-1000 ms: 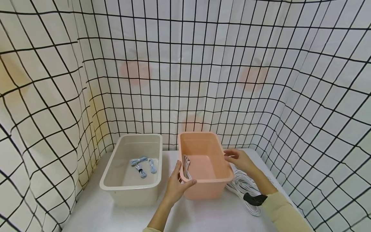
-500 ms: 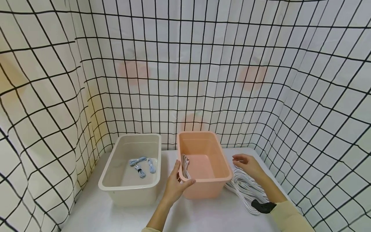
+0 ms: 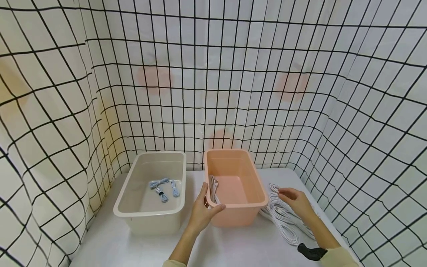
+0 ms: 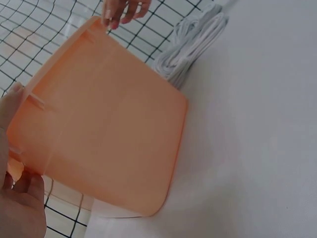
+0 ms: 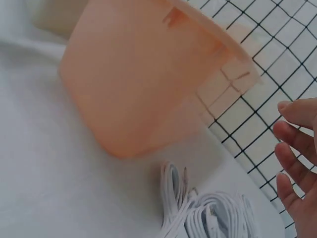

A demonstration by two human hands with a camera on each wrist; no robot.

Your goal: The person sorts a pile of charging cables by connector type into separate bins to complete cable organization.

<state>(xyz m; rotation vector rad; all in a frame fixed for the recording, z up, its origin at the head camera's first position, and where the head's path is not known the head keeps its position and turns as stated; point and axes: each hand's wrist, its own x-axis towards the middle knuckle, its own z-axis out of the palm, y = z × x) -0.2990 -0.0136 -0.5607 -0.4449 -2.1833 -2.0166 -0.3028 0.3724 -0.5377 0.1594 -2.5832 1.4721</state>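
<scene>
My left hand [image 3: 201, 215] grips the near left corner of a peach plastic bin [image 3: 235, 217]. Its thumb lies along the front rim and, in the left wrist view, the fingertips [image 4: 35, 187] curl under the rim. A bundled whitish cable [image 3: 214, 190] lies inside against the bin's left wall. To the right of the bin is a pile of coiled white cables [image 3: 283, 215] on the table. Over this pile hovers my right hand [image 3: 298, 204], fingers loosely bent with nothing between them, as the right wrist view also shows [image 5: 302, 153].
Left of the peach bin stands a beige bin [image 3: 151, 224] with several small light-blue cable bundles [image 3: 160, 182] on its floor. Black grid netting [image 3: 217, 89] over pale fabric walls encloses the white table [image 3: 233, 248] at the back and sides.
My right hand has left the peach bin's right rim and moved right and nearer to me, over the white cables. My left hand has kept its grip on the bin's corner.
</scene>
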